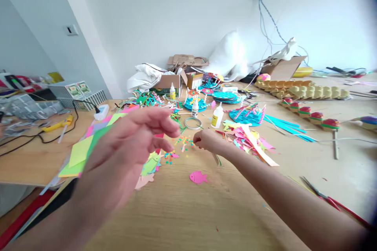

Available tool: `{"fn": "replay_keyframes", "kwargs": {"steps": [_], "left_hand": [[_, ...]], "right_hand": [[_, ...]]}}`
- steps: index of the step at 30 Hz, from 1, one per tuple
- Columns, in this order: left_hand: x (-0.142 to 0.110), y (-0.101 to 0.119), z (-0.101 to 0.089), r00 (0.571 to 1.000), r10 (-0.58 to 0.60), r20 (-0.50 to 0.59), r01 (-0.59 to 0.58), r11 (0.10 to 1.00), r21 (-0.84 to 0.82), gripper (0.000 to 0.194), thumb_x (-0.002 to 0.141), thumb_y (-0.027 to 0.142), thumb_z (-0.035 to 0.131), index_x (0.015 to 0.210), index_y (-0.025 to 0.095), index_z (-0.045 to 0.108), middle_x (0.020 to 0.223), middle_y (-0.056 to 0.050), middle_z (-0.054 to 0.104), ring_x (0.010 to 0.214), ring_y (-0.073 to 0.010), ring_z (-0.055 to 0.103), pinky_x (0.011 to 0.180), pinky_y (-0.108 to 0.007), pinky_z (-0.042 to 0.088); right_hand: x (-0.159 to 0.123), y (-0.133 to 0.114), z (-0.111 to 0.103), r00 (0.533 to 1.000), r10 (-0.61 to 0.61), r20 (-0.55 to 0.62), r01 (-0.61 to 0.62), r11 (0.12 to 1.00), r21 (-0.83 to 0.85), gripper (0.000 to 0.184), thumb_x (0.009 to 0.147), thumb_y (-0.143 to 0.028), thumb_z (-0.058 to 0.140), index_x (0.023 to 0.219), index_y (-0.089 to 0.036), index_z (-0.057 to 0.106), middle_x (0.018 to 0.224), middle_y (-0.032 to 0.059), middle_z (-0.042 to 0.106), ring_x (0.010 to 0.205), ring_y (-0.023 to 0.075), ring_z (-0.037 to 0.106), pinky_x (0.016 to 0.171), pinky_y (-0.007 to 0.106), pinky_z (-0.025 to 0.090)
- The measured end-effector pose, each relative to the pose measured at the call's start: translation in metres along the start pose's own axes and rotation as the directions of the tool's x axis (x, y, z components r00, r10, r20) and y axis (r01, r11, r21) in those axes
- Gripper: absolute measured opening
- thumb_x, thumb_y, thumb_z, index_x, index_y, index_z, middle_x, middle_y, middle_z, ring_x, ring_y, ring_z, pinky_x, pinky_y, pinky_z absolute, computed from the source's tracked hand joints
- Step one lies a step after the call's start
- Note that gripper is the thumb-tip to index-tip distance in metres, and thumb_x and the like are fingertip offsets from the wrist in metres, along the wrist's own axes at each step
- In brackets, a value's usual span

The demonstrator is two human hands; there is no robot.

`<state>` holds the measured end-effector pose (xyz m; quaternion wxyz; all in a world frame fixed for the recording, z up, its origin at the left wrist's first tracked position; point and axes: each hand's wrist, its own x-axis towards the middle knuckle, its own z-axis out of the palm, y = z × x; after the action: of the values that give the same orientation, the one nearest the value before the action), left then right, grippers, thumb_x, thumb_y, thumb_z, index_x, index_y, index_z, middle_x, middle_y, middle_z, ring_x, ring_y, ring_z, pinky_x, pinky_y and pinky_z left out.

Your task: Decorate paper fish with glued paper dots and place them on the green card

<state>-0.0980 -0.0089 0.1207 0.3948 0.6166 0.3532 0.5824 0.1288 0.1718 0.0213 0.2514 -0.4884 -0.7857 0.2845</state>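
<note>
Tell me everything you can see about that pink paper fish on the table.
The pink paper fish looks cut from flat, bright pink paper, with a rounded body, a forked tail and fine dark marks near its head. It lies flat on the bare wooden table, head to the left, tail to the right. Neither hand touches it.

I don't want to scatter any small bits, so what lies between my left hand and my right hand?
In the head view, a loose scatter of small coloured dots lies on the table between the left hand and the right hand.
</note>
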Motion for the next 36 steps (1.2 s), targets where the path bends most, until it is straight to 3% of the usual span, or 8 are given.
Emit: {"fn": "replay_keyframes", "kwargs": {"steps": [3, 8, 14, 19, 25, 30, 36], "left_hand": [[0.044, -0.015, 0.033, 0.983, -0.139, 0.121, 0.117, 0.978, 0.175, 0.017, 0.079, 0.02, 0.046, 0.091, 0.018, 0.058, 0.088, -0.004, 0.059, 0.083, -0.0141, 0.055, 0.069, -0.024, 0.047], [0.056, -0.069, 0.015, 0.945, -0.306, 0.115, 0.243, 0.893, 0.379, 0.02, 0.077, 0.023, 0.043, 0.089, 0.016, 0.056, 0.086, -0.004, 0.059, 0.078, -0.0143, 0.056, 0.064, -0.026, 0.046], [0.063, -0.113, 0.009, 0.937, -0.294, 0.189, 0.075, 0.697, 0.713, 0.021, 0.073, 0.018, 0.043, 0.084, 0.018, 0.061, 0.084, -0.001, 0.064, 0.077, -0.0142, 0.058, 0.068, -0.024, 0.043], [0.077, -0.126, 0.011, 0.938, -0.273, 0.212, -0.03, 0.546, 0.837, 0.024, 0.075, 0.016, 0.042, 0.086, 0.019, 0.063, 0.087, -0.001, 0.065, 0.08, -0.0151, 0.058, 0.071, -0.024, 0.042], [0.092, -0.139, 0.013, 0.931, -0.257, 0.261, -0.127, 0.443, 0.888, 0.026, 0.073, 0.013, 0.042, 0.087, 0.02, 0.063, 0.084, -0.002, 0.066, 0.076, -0.0158, 0.058, 0.067, -0.025, 0.042], [0.091, -0.143, 0.013, 0.93, -0.238, 0.281, -0.164, 0.417, 0.894, 0.027, 0.074, 0.015, 0.04, 0.088, 0.021, 0.063, 0.083, -0.002, 0.065, 0.075, -0.0163, 0.058, 0.064, -0.024, 0.041], [0.089, -0.144, 0.007, 0.914, -0.317, 0.251, -0.112, 0.398, 0.91, 0.027, 0.075, 0.016, 0.04, 0.088, 0.019, 0.063, 0.083, -0.003, 0.066, 0.074, -0.0165, 0.059, 0.064, -0.025, 0.042]], "right_hand": [[0.006, -0.001, 0.001, 0.988, -0.009, 0.152, 0.043, 0.974, -0.221, 0.016, 0.054, -0.008, 0.055, 0.06, -0.018, 0.066, 0.053, -0.001, 0.061, 0.049, 0.0099, 0.05, 0.046, 0.019, 0.031], [0.014, -0.007, 0.005, 0.979, -0.036, 0.202, 0.121, 0.897, -0.425, 0.02, 0.063, -0.013, 0.051, 0.074, -0.019, 0.067, 0.071, 0.0023, 0.065, 0.062, 0.0129, 0.054, 0.05, 0.02, 0.031], [0.017, -0.018, 0.01, 0.959, -0.076, 0.274, 0.21, 0.84, -0.501, 0.021, 0.067, -0.014, 0.051, 0.078, -0.022, 0.067, 0.079, 0.0014, 0.067, 0.07, 0.0132, 0.057, 0.056, 0.02, 0.034], [0.025, -0.018, 0.016, 0.956, -0.088, 0.281, 0.234, 0.808, -0.541, 0.021, 0.068, -0.017, 0.052, 0.083, -0.022, 0.066, 0.083, 0.0026, 0.066, 0.074, 0.0149, 0.057, 0.058, 0.021, 0.035], [0.041, -0.024, 0.027, 0.951, -0.096, 0.293, 0.256, 0.776, -0.576, 0.024, 0.071, -0.02, 0.049, 0.089, -0.024, 0.064, 0.085, 0.0019, 0.066, 0.077, 0.016, 0.058, 0.057, 0.021, 0.036], [0.049, -0.032, 0.033, 0.947, -0.05, 0.317, 0.25, 0.736, -0.63, 0.021, 0.068, -0.022, 0.053, 0.085, -0.024, 0.066, 0.082, 0.0035, 0.066, 0.076, 0.0185, 0.059, 0.056, 0.022, 0.036], [0.049, -0.038, 0.032, 0.932, -0.037, 0.36, 0.275, 0.72, -0.637, 0.023, 0.068, -0.016, 0.052, 0.085, -0.02, 0.066, 0.088, 0.0072, 0.065, 0.081, 0.02, 0.058, 0.059, 0.024, 0.038]]}}
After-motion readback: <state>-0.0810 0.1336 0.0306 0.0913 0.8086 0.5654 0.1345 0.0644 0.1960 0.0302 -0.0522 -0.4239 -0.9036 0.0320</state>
